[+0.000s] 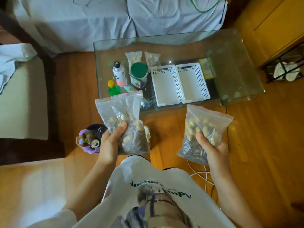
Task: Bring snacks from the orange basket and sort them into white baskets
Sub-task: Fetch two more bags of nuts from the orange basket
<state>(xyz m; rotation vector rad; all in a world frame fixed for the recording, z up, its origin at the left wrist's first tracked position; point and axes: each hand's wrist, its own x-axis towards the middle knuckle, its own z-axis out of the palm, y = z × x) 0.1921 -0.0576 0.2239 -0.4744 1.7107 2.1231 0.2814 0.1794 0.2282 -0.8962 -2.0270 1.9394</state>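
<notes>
Left hand [111,137]: grips a clear snack bag [121,119] (peanuts inside), above the floor.
Right hand [212,148]: grips another bag [202,129].
White baskets [179,84]: side by side on the glass table [233,66].

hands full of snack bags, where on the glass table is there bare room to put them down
Both white baskets look empty. Bare glass lies right of them, past the green-edged packet, and along the far edge of the glass table. The left end is crowded with bottles, a green-lidded jar and two bags.
</notes>
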